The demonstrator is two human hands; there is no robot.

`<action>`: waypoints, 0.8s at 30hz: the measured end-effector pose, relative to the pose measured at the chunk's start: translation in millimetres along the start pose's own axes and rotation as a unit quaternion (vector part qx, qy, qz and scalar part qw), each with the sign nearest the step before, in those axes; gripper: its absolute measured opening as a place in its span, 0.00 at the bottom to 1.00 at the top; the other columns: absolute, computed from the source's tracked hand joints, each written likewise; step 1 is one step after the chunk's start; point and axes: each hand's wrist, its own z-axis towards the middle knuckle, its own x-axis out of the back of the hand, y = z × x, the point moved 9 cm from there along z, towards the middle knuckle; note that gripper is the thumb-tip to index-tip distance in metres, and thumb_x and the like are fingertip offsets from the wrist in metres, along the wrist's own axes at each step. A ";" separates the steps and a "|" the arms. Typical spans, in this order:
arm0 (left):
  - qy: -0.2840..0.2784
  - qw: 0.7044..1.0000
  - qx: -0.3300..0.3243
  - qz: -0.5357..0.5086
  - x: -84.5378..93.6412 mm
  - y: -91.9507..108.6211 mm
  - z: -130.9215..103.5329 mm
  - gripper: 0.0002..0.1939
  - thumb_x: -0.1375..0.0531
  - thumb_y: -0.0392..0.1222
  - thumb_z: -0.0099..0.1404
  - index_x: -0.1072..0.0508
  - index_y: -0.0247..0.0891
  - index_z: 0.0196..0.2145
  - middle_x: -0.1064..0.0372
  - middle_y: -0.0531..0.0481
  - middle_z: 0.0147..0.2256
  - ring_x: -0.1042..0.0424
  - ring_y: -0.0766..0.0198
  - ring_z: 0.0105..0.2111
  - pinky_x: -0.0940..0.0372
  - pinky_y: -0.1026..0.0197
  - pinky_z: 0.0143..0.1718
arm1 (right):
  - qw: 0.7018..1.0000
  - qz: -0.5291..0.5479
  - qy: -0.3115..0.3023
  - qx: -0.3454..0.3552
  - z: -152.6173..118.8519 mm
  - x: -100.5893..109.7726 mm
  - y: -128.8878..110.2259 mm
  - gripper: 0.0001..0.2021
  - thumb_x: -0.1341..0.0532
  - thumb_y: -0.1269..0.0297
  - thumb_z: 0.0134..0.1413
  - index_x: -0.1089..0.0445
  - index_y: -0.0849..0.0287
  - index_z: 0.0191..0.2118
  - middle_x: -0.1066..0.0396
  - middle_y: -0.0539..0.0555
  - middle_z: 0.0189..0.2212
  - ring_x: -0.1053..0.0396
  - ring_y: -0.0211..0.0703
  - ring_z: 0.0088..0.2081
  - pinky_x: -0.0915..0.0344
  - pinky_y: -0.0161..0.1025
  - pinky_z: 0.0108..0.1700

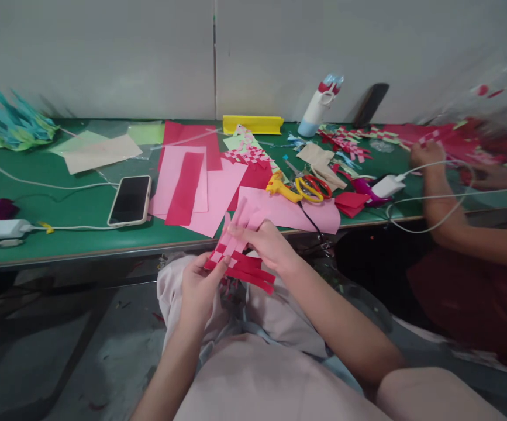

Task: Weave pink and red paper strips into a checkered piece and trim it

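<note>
- Left hand is clamped on the left edge of a red-and-pink woven paper piece, thumb on top.
- Right hand has its thumb and fingers closed on the pink strips that rise from the same piece.
- The woven piece sits between the 2 hands, held over the lap just in front of the bench edge; its loose red ends stick out under the right hand.
- On the green bench, directly ahead, lie pink sheets – 1 red strip rests across them.
- Left of these sheets is a phone, its screen dark.
- Right of them are a yellow glue gun and scissors – yellow and red-orange handles side by side.
- Farther back, a white-and-blue bottle leans near the wall.
- At far right, a co-worker's hand is at more red paper, blurred.
</note>
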 end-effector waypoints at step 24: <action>0.041 0.969 -0.173 0.171 -4.6 49.0 -14.2 0.10 0.35 0.42 0.56 0.23 0.37 0.36 0.23 0.48 0.32 0.25 0.63 0.32 0.31 0.64 0.35 | 0.991 -0.019 -0.065 0.118 -12.6 -8.4 -29.6 0.06 0.29 0.64 0.41 0.22 0.58 0.28 0.26 0.50 0.27 0.29 0.39 0.31 0.32 0.37 0.35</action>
